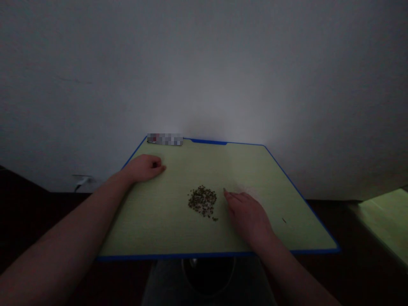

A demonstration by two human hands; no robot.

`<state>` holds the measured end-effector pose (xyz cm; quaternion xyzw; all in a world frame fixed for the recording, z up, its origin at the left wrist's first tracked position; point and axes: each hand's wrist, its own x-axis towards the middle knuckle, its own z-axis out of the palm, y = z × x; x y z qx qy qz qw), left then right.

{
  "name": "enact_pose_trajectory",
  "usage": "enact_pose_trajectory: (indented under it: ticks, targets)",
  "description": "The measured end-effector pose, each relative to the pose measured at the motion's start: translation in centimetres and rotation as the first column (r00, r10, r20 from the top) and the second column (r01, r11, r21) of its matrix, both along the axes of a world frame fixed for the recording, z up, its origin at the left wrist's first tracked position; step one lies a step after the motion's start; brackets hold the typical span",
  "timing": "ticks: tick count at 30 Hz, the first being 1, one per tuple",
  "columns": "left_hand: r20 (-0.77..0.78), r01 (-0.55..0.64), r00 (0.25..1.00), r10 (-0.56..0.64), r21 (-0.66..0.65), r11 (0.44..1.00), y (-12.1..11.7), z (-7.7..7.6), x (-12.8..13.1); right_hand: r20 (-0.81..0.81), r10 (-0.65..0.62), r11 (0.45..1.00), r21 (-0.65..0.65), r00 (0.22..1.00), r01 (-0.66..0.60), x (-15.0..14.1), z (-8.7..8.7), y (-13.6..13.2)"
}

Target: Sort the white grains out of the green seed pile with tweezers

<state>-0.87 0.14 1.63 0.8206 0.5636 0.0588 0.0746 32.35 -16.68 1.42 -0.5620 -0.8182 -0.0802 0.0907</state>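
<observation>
A loose pile of small dark brown grains or seeds (pixel 202 200) lies in the middle of a pale tabletop (pixel 172 229) with a blue rim. My right hand (pixel 247 212) rests just right of the pile, its fingers pressed together and pointing at the grains. Something tiny may be at those fingertips, too small to make out. Away to the left, near the table's left edge, my left hand (pixel 146 167) lies loosely closed in a fist, apart from the pile; I see nothing in it.
At the back left of the table lies a flat pixelated item (pixel 165 139). A thin dark sliver (pixel 284 220) is on the right side. Below the front edge a round dark container (pixel 208 276) is partly visible. A pale wall (pixel 204 76) stands behind the table.
</observation>
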Motion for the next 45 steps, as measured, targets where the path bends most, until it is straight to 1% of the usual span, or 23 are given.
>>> enact_pose_trajectory:
  ticks: [3, 6, 8, 11, 14, 18, 21, 23, 24, 26, 27, 28, 29, 30, 31, 32, 34, 36, 38, 40, 42, 43, 45]
  targets:
    - [0.005, 0.009, 1.0, -0.009, 0.002, 1.0, 0.0, 0.0, -0.1, 0.005, 0.086, 0.996, 0.012, 0.996, -0.086, -0.5, -0.5, -1.2]
    - [0.0, 0.002, 1.0, -0.002, -0.003, 1.0, -0.1, 0.1, 0.0, 0.022, 0.157, 0.987, 0.031, 0.987, -0.158, -0.8, -0.8, -1.6]
    - [-0.01, -0.003, 1.0, 0.003, -0.004, 1.0, -0.2, 0.2, 0.1, 0.026, 0.177, 0.983, 0.035, 0.984, -0.178, -1.0, -0.9, -1.5]
    - [-0.014, 0.01, 1.0, -0.01, 0.007, 1.0, -0.2, 0.2, 0.1, 0.021, 0.174, 0.985, 0.012, 0.985, -0.174, -1.4, -0.6, -0.8]
    - [-0.01, 0.021, 1.0, -0.021, 0.01, 1.0, -0.1, 0.1, 0.1, 0.011, 0.117, 0.993, -0.035, 0.993, -0.117, -2.0, 0.0, 0.0]
    - [-0.015, 0.02, 1.0, -0.02, 0.014, 1.0, -0.1, 0.1, 0.0, 0.021, -0.017, 0.998, -0.06, 1.0, 0.018, -2.1, 0.5, 0.6]
    - [-0.011, 0.017, 1.0, -0.016, 0.01, 1.0, 0.0, 0.0, -0.1, -0.003, -0.095, 0.995, -0.018, 0.995, 0.095, -1.3, 1.0, 0.6]
    - [-0.001, 0.019, 1.0, -0.019, 0.0, 1.0, 0.1, 0.0, -0.2, -0.072, -0.12, 0.991, 0.044, 0.99, 0.123, -0.2, 2.0, 0.6]
    - [0.004, 0.019, 1.0, -0.019, -0.006, 1.0, 0.1, -0.1, -0.2, -0.116, -0.151, 0.983, 0.087, 0.982, 0.161, 0.5, 2.7, 0.8]
    - [0.009, 0.02, 1.0, -0.02, -0.011, 1.0, 0.2, -0.1, -0.2, -0.226, -0.183, 0.966, 0.14, 0.957, 0.217, 2.3, 4.2, 1.8]
    - [0.006, 0.018, 1.0, -0.018, -0.01, 1.0, 0.2, -0.1, -0.2, -0.278, -0.173, 0.965, 0.143, 0.945, 0.219, 3.4, 5.0, 2.7]
    - [0.002, 0.015, 1.0, -0.015, -0.008, 1.0, 0.1, -0.1, -0.1, -0.319, -0.155, 0.972, 0.117, 0.935, 0.201, 4.4, 5.6, 3.9]
    - [-0.001, 0.011, 1.0, -0.011, -0.004, 1.0, 0.1, 0.0, -0.1, -0.357, -0.125, 0.985, 0.068, 0.926, 0.159, 5.4, 6.0, 5.4]
    - [-0.004, 0.009, 1.0, -0.009, -0.002, 1.0, 0.0, 0.0, 0.0, -0.416, -0.088, 0.996, -0.014, 0.905, 0.09, 6.3, 6.3, 7.0]
    - [-0.004, 0.008, 1.0, -0.008, 0.001, 1.0, 0.0, 0.1, 0.0, -0.482, -0.055, 0.991, -0.132, 0.875, -0.011, 7.0, 6.3, 8.8]
    - [-0.004, 0.009, 1.0, -0.009, 0.002, 1.0, -0.1, 0.2, 0.1, -0.495, -0.032, 0.976, -0.202, 0.868, -0.079, 7.4, 6.2, 10.5]
    - [0.002, 0.011, 1.0, -0.011, 0.004, 1.0, -0.2, 0.3, 0.2, -0.506, 0.005, 0.936, -0.3, 0.862, -0.182, 7.4, 5.7, 13.8]
    - [0.007, 0.009, 1.0, -0.009, 0.004, 1.0, -0.3, 0.4, 0.2, -0.51, 0.054, 0.866, -0.404, 0.858, -0.294, 6.2, 4.9, 16.4]
    - [0.012, 0.008, 1.0, -0.008, 0.002, 1.0, -0.2, 0.3, 0.1, -0.52, 0.104, 0.79, -0.475, 0.848, -0.388, 4.5, 4.3, 18.1]
    - [0.016, 0.01, 1.0, -0.01, 0.004, 1.0, -0.1, 0.2, 0.1, -0.522, 0.154, 0.703, -0.539, 0.839, -0.464, 2.9, 3.8, 18.9]
    - [0.014, 0.01, 1.0, -0.01, 0.007, 1.0, 0.1, 0.1, 0.0, -0.52, 0.196, 0.628, -0.585, 0.832, -0.514, 2.1, 3.5, 19.1]
    - [0.011, 0.009, 1.0, -0.009, 0.011, 1.0, 0.1, 0.0, 0.0, -0.519, 0.21, 0.598, -0.602, 0.829, -0.528, 2.0, 3.4, 19.0]
    - [0.009, 0.012, 1.0, -0.012, 0.012, 1.0, 0.2, -0.2, 0.0, -0.517, 0.222, 0.56, -0.627, 0.827, -0.542, 2.7, 3.2, 18.5]
